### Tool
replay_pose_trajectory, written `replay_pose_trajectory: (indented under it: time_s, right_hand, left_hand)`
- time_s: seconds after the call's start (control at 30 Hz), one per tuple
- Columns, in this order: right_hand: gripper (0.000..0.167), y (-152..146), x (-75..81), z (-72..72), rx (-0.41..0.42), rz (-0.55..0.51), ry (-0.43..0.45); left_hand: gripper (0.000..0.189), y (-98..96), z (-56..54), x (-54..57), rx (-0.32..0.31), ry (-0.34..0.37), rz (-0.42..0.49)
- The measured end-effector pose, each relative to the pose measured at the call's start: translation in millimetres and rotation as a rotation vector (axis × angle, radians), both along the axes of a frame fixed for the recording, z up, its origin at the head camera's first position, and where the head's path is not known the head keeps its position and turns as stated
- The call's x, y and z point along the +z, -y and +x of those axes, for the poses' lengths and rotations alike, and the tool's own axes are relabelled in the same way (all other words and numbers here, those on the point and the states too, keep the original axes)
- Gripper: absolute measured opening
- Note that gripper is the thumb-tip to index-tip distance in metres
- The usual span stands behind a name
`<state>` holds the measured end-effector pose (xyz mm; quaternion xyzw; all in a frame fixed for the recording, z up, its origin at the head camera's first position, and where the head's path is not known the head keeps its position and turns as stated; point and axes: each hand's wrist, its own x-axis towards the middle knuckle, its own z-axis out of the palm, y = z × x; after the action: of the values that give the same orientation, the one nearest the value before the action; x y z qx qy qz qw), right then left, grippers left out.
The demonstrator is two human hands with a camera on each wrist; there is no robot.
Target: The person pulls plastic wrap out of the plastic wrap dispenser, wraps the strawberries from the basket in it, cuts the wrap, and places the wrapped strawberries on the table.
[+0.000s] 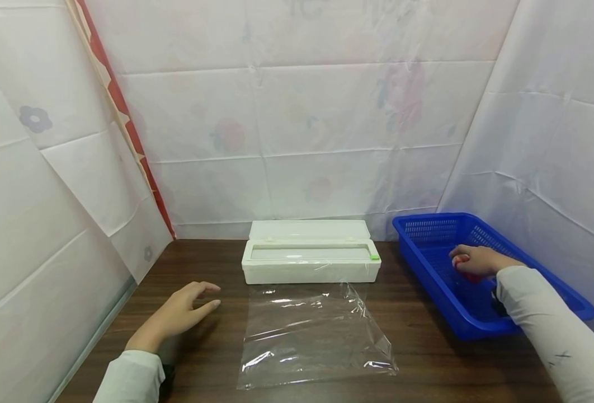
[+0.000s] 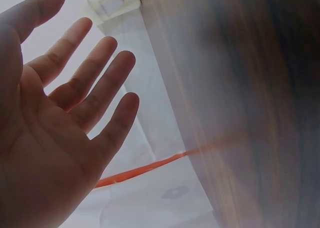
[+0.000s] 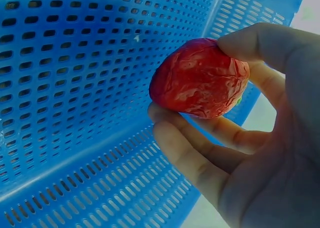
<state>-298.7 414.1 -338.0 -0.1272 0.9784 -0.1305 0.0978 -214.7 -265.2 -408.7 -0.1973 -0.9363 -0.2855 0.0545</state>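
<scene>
My right hand (image 1: 480, 261) is inside the blue plastic basket (image 1: 430, 280). Its thumb and fingers grip a red, rounded, fruit-like thing (image 3: 200, 80) that looks wrapped in wrinkled clear film, with a speck of green at one end. The basket's perforated wall and base show around it in the right wrist view. Held low over the left part of the table, my left hand (image 1: 181, 313) has loosely extended fingers and holds nothing. To its right, a sheet of clear plastic film (image 1: 312, 341) lies on the table, running out from a white cling film dispenser (image 1: 309, 272).
The dispenser's lid (image 1: 309, 230) stands raised at the back, and a small green piece (image 1: 375, 257) sits at its right end. The brown wooden table (image 1: 201, 358) is enclosed by white patterned sheets (image 1: 297, 112) at the back and both sides.
</scene>
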Motion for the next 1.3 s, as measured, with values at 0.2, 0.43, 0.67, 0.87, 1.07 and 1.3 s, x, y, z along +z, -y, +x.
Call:
replay_pose_trajectory:
  time_s: [0.2,0.43,0.67,0.87,1.07,1.3]
  right_hand:
    - [0.035,2,5.2,1.7,0.011,-0.021,-0.028]
    - [0.032,6,10.8,0.5,0.051,-0.007,-0.082]
    - [0.031,13,20.1,0.8,0.091,-0.011,-0.113]
    - [0.029,19,25.7,2.1,0.134,-0.032,-0.14]
    - [0.025,26,29.9,6.0,0.184,-0.026,-0.173]
    - [0.026,34,33.9,14.1,0.216,-0.032,-0.23]
  left_hand:
    - [0.041,-2.0,-1.6,-0.6,-0.009,0.005,0.004]
    - [0.042,-6.5,-1.6,1.5,-0.021,0.012,0.006]
    - [0.041,-10.1,-2.1,4.6,-0.036,-0.013,0.003]
    - [0.039,-14.5,-2.0,8.2,-0.05,-0.042,0.005]
    - [0.037,-19.6,-0.1,12.8,-0.067,-0.05,0.011]
    - [0.036,-22.5,0.6,15.1,-0.083,-0.034,0.032]
